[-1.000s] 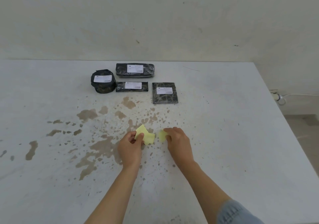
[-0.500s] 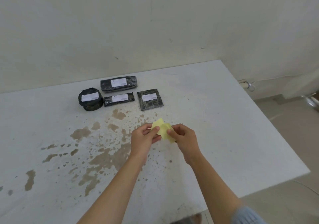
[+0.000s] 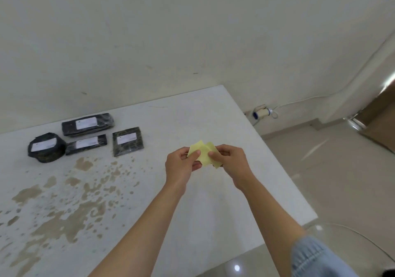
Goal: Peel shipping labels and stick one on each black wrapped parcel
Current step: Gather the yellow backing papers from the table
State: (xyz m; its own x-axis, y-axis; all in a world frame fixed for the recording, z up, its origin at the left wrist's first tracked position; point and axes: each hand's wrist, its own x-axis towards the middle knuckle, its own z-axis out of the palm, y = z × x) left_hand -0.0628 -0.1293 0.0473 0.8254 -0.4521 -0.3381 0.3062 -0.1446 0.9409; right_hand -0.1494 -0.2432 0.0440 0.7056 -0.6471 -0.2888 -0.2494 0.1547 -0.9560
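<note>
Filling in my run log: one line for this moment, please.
left hand: grip on yellow backing papers | right hand: grip on same | four parcels: each labelled | phase: gathering scraps

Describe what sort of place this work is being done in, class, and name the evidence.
Probably a bare, makeshift packing room, not a shop: a stained white table against a plain wall, four labelled black parcels, and a cable plugged in at a floor-level socket.

Soft even daylight, wide-angle warp, blurred edges.
</note>
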